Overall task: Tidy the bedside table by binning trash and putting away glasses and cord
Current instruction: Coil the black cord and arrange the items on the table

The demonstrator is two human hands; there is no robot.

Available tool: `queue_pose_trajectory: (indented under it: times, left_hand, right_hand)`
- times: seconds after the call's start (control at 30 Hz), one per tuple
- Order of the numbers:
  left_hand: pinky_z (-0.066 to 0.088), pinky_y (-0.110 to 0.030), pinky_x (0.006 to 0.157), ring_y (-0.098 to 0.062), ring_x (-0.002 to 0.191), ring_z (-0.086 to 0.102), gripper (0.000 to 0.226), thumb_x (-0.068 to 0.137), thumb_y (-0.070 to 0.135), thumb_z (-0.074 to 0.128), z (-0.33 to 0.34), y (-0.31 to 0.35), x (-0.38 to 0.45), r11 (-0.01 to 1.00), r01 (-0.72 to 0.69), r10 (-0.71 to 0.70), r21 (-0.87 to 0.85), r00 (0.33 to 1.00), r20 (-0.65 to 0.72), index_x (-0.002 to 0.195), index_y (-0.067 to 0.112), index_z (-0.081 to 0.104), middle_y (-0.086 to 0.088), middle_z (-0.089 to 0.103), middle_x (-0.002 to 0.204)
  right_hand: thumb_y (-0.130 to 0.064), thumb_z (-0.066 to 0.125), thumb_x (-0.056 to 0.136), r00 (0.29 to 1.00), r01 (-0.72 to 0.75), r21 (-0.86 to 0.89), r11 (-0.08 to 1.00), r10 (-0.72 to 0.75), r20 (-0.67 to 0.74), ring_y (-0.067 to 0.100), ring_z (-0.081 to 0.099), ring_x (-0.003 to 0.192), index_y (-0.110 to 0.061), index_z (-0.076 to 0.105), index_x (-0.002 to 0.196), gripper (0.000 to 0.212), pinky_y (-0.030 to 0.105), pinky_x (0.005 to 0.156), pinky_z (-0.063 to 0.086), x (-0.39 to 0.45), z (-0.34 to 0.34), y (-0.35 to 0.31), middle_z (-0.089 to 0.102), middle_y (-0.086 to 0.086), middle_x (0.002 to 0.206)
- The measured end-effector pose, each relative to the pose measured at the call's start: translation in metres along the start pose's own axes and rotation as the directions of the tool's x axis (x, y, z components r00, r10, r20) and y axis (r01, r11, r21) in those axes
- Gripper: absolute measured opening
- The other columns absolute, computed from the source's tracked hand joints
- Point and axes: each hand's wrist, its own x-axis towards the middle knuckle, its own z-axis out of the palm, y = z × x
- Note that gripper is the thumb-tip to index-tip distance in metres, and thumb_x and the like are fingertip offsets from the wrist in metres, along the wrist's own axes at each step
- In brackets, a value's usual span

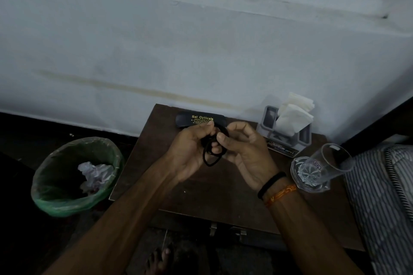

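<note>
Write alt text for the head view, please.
Both hands, left hand and right hand, hold a coiled black cord above a brown table. A glasses case lies behind; a bin stands left.

View: a single head-worn camera, wide-angle.
Facing: forward and steeply down at the worktop, with the wall beyond it.
Nearness: close, forearms rising from the bottom edge.
Sides: bin left, bed right.

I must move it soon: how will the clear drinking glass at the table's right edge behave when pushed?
The clear drinking glass looks tall and narrow, so it would probably tip. It stands near the edge of the dark wooden table, so it may fall and likely break.
</note>
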Motion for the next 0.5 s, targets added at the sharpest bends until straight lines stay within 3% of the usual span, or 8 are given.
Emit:
queue_pose_trajectory:
  times: [0.1,0.27,0.33,0.4,0.5]
  left_hand:
    - [0.047,-0.022,0.051,-0.015,0.060,0.045,0.019,0.099,0.016,0.046,-0.001,0.002,-0.002,0.996,0.001,-0.007,0.091,0.998,0.062,0.085,0.005,0.053,-0.007,0.048,0.070]
    - [0.049,-0.025,0.057,-0.014,0.063,0.052,0.019,0.100,0.013,0.046,-0.003,-0.003,0.001,0.975,-0.039,0.026,0.221,0.998,0.061,0.103,-0.002,0.057,-0.006,0.056,0.075]
    - [0.053,-0.027,0.065,-0.017,0.072,0.058,0.024,0.100,0.014,0.047,-0.005,-0.005,0.002,0.970,-0.033,0.026,0.241,0.999,0.035,0.105,-0.007,0.059,-0.009,0.063,0.083]
    - [0.054,-0.031,0.077,-0.022,0.087,0.064,0.029,0.099,0.015,0.049,-0.006,-0.008,0.002,0.957,-0.025,0.028,0.289,1.000,-0.005,0.112,-0.008,0.062,-0.014,0.067,0.098]
    - [0.051,-0.032,0.080,-0.022,0.091,0.064,0.022,0.097,0.018,0.055,-0.008,-0.010,0.001,0.937,0.007,0.014,0.349,0.998,-0.057,0.107,0.006,0.070,-0.011,0.070,0.100]
  right_hand:
    - [-0.001,0.075,0.075,0.989,-0.145,0.038,0.989,0.144,0.021,0.022,0.070,0.077,-0.003,0.056,0.122,0.050,0.034,0.070,0.058,0.004,-0.004,-0.004,0.070,0.012,0.098]
    - [-0.004,0.070,0.083,0.990,-0.134,-0.120,0.984,0.138,0.022,0.016,0.068,0.073,0.001,0.066,0.116,0.034,0.031,0.072,0.057,0.004,-0.010,-0.003,0.072,0.010,0.091]
    - [-0.003,0.070,0.084,0.995,-0.102,-0.146,0.984,0.100,-0.019,0.018,0.069,0.076,0.002,0.068,0.113,0.030,0.030,0.071,0.058,0.007,-0.010,-0.001,0.072,0.014,0.094]
    - [-0.002,0.071,0.083,0.997,-0.026,-0.203,0.979,0.012,-0.072,0.028,0.070,0.089,0.001,0.070,0.109,0.026,0.039,0.082,0.059,0.009,-0.012,0.001,0.072,0.020,0.102]
    - [0.001,0.073,0.081,0.979,0.094,-0.322,0.942,-0.146,-0.141,0.028,0.071,0.090,0.002,0.072,0.102,0.021,0.042,0.086,0.058,0.011,-0.011,0.004,0.074,0.020,0.098]
